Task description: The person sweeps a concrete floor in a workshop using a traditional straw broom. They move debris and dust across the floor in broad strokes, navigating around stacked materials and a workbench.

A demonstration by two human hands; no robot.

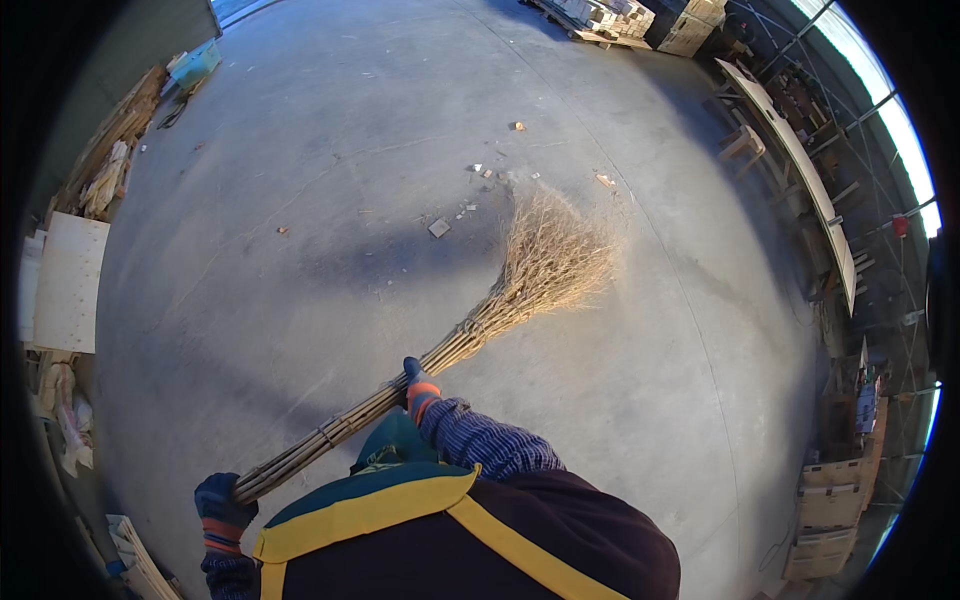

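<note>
I hold a long broom of bundled twigs (470,335) slanting across the concrete floor (330,180). Its fanned brush head (550,255) rests on the floor ahead of me. My left hand (222,505), in a dark blue glove with an orange cuff, grips the near end of the handle at lower left. My right hand (418,385), gloved the same way, grips the handle further up, near its middle. Small scraps of debris (440,228) lie on the floor just left of and beyond the brush head.
Stacked boards and a pale panel (68,282) line the left edge. Wooden pallets and crates (610,20) stand at the far end. A long curved bench with clutter (800,160) runs along the right, with cardboard boxes (830,520) at lower right.
</note>
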